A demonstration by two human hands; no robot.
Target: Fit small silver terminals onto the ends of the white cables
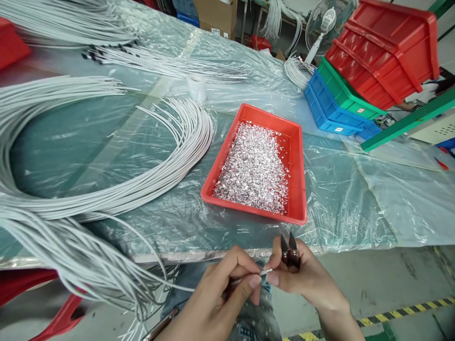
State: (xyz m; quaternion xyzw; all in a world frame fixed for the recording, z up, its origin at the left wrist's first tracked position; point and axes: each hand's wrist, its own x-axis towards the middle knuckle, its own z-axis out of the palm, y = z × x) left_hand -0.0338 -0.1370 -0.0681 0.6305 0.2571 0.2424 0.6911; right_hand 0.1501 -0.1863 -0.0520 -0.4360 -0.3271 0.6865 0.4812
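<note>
My left hand (pixel 227 289) pinches a light grey cable (pixel 181 287) close to its end. The short white tip (pixel 266 272) of that cable sticks out past the left thumb and index finger. My right hand (pixel 302 279) has small dark snips (pixel 289 248) tucked in it, with the two blades pointing up and apart. Its thumb and index finger meet at the cable's tip; whether they hold it cannot be told. Just beyond both hands lies a red tray (pixel 298 189) with a heap of small shiny silvery pieces (pixel 252 168).
A big coil of grey cables (pixel 142 189) covers the table's left side, with loose ends hanging over the front edge. Behind it are more cable bundles (pixel 170 64) and a white roll (pixel 196 87). Stacked bins (pixel 384 52) and a green post (pixel 412 121) stand at right.
</note>
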